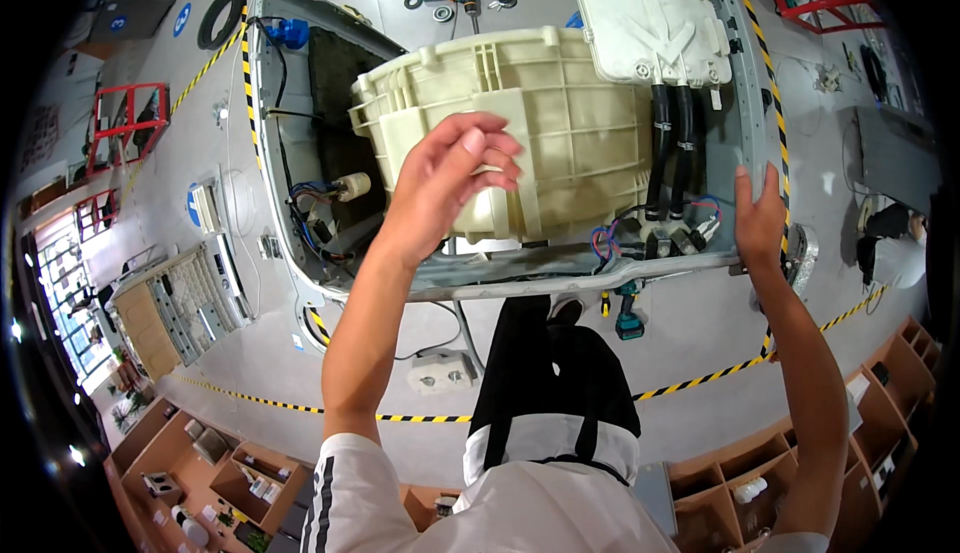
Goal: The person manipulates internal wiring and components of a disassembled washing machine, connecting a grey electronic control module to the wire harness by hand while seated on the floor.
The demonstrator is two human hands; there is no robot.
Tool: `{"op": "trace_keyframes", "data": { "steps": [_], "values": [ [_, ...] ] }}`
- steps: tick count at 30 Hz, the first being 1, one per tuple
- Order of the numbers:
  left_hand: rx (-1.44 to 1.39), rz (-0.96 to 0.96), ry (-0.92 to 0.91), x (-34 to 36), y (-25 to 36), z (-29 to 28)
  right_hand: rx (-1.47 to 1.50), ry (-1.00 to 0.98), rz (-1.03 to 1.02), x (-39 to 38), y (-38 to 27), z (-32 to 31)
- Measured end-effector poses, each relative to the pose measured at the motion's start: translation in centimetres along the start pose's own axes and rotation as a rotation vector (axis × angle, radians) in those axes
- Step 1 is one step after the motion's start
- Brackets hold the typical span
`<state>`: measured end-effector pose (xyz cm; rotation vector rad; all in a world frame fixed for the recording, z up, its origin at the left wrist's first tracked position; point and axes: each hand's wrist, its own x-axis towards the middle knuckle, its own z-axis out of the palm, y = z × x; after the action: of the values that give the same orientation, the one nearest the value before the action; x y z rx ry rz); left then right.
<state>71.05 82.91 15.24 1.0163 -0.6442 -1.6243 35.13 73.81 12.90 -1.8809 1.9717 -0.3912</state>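
L hand [440,181], fingers loosely curled, part open, over cream ribbed tub [590,143], tub inside grey metal cabinet [748,103], R hand [760,218] at cabinet's R edge, grip unclear, blk hoses [685,158] nr tub.

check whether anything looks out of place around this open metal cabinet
Perhaps the teal cordless drill: it sits on the floor beside the metal cabinet, near the person's shoe, where it might get kicked. No spill stands out.

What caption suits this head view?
Left hand over a cream ribbed drum, right hand at the grey metal frame.
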Motion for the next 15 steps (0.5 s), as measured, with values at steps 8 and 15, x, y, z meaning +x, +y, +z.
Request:
{"op": "trace_keyframes", "data": {
  "steps": [8, 15],
  "values": [
    [-0.361, -0.263, -0.076, 2.8, -0.8, -1.5, 0.017, 0.010, -0.029, -0.2, 0.1, 0.0],
    [-0.334, -0.287, 0.012, 3.4, -1.7, -1.4, 0.021, 0.020, -0.031, -0.1, 0.3, 0.1]
  ]
}}
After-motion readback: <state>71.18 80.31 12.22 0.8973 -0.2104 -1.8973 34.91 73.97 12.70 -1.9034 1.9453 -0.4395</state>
